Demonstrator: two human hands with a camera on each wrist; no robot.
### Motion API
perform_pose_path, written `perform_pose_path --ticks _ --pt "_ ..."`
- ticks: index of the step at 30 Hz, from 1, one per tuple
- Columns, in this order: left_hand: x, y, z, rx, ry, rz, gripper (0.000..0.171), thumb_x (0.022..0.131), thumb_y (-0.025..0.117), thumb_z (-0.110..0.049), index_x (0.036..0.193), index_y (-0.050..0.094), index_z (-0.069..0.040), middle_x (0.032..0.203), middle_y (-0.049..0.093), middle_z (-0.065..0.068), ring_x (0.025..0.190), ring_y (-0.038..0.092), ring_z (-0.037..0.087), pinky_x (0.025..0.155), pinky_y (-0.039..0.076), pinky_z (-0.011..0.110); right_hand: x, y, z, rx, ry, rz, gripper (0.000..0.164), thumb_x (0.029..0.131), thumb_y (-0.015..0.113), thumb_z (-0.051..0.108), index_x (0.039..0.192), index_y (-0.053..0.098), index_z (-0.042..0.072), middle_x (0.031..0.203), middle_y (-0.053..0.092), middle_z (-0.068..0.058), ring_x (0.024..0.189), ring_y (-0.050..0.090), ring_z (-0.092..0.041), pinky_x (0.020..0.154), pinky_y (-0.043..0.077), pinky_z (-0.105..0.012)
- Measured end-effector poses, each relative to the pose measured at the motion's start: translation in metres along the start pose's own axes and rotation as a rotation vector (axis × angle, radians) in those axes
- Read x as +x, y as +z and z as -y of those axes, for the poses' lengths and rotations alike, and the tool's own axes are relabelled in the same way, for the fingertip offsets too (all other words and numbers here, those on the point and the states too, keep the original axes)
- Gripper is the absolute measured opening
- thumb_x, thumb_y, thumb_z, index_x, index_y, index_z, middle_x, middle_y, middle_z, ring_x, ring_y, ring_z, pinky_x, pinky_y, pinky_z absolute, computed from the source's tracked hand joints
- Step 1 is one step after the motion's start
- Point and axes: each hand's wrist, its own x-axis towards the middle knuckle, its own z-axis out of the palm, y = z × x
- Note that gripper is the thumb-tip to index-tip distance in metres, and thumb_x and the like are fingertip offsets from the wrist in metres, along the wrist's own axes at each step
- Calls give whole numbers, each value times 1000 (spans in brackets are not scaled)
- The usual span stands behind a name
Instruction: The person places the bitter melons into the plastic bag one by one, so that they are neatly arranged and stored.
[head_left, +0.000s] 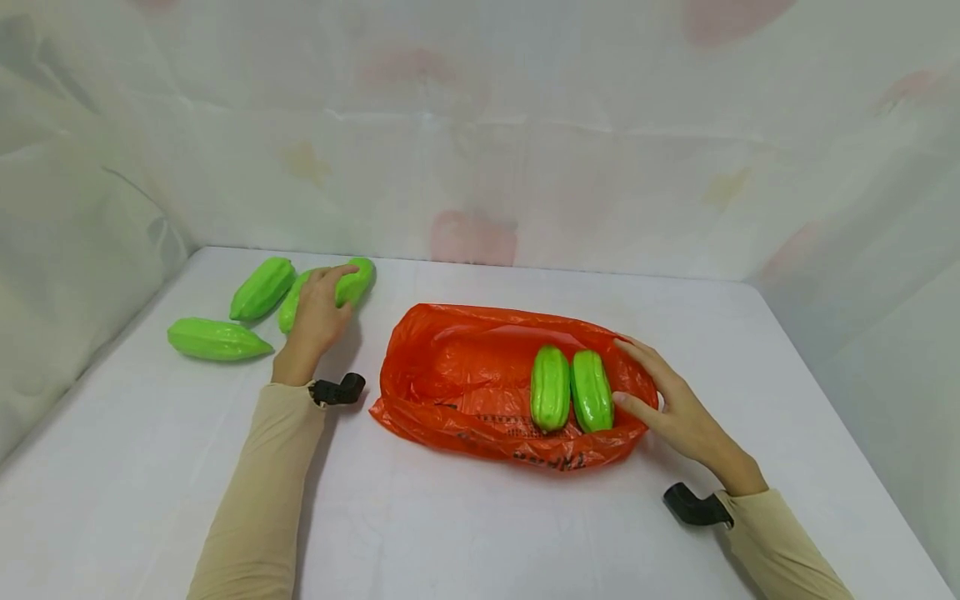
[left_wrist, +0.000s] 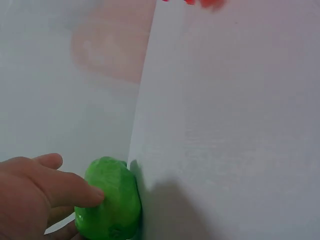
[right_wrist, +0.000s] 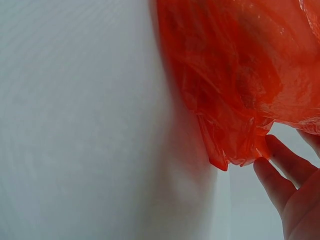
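Observation:
My left hand (head_left: 321, 312) reaches to the back left of the table, with fingers and thumb about a ridged green gourd (head_left: 355, 283). In the left wrist view that gourd (left_wrist: 111, 200) sits between a digit pressed on its near side and other fingers partly hidden behind it. A red plastic bag (head_left: 457, 358) lies wide-mouthed at the middle, two gourds (head_left: 551, 389) side by side in its right part. At the bag's right end my right hand (head_left: 678, 417) is spread, its fairly straight fingers touching the rim. The right wrist view has its fingertips by the bag's crumpled edge (right_wrist: 235, 135).
Left of my left hand lie more gourds: one (head_left: 262, 288) at the back, one (head_left: 219, 339) nearer, and another (head_left: 292, 304) partly covered by the hand. The white table (head_left: 480, 525) meets a pale patterned sheet (head_left: 480, 150) behind, with more sheeting at both sides.

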Motion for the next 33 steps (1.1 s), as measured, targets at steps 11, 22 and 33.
perform_pose_path --ticks 11,22,33 --pt "2 -14 -5 47 -36 208 69 84 54 9 150 37 -3 151 37 32 139 33 50 115 28 62 0 0 -1 -7 -13 -3 66 96 64 16 154 34 17 159 30 -16 144 31 -44 106 32 -73" --pt "2 -23 -11 75 -14 360 73 84 54 6 152 31 0 150 35 35 139 33 49 115 27 62 -1 1 -1 -8 -17 -6 65 96 63 16 154 34 16 159 30 -17 143 31 -45 105 32 -73" --pt "3 -19 -13 86 17 337 69 86 63 -2 149 36 4 143 39 38 133 37 52 114 29 61 -1 0 0 -12 -9 -5 65 96 63 16 154 33 15 159 30 -18 143 31 -45 105 33 -73"
